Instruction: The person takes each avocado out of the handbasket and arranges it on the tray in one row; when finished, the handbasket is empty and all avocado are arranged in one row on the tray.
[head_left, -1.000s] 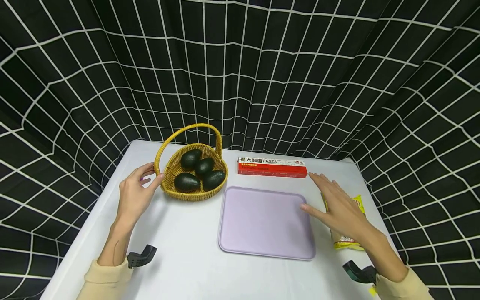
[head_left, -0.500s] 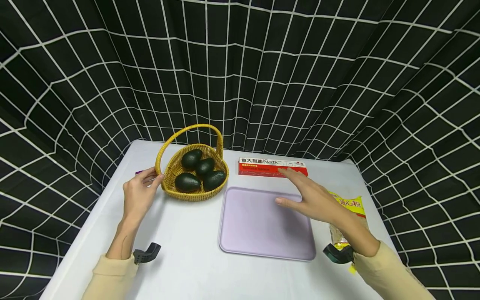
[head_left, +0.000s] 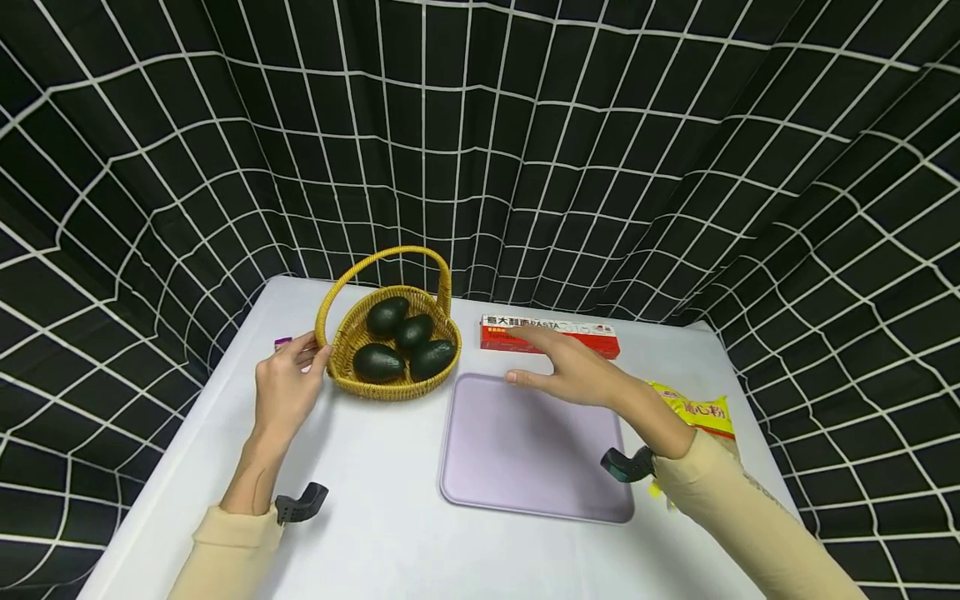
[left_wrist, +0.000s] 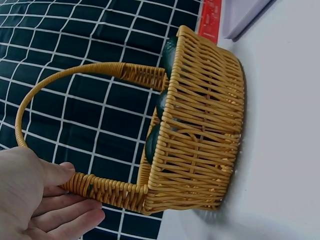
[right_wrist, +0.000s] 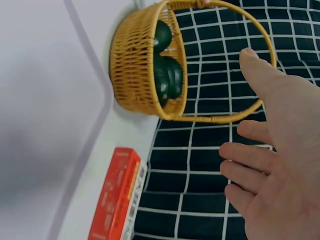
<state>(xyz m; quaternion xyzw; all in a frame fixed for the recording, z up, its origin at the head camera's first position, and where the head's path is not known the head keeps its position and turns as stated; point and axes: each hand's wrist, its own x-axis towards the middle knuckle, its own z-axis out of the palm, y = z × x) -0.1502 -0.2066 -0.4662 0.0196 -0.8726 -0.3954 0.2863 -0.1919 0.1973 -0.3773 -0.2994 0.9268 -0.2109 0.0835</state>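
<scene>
A yellow wicker basket (head_left: pixel 390 388) with a tall arched handle stands at the table's left, several dark green avocados (head_left: pixel 378 362) inside. My left hand (head_left: pixel 288 385) pinches the foot of the handle at its left side; in the left wrist view the thumb lies on one side of the handle (left_wrist: pixel 107 192) and the fingers on the other. My right hand (head_left: pixel 573 371) is over the far part of the lilac tray (head_left: pixel 525 467), fingers stretched toward the basket and holding nothing. In the head view its fingers overlap the red and white pasta box (head_left: pixel 592 342).
A yellow bag of pasta (head_left: pixel 705 410) lies right of the tray, partly behind my right forearm. A small purple thing (head_left: pixel 282 342) shows behind my left hand. Black grid-patterned cloth (head_left: pixel 480 167) rises behind the white table (head_left: pixel 360 500) and along its sides.
My right hand has moved left, from beside the pasta bag to over the tray's far part, uncovering some of the bag. My left hand stays at the basket handle.
</scene>
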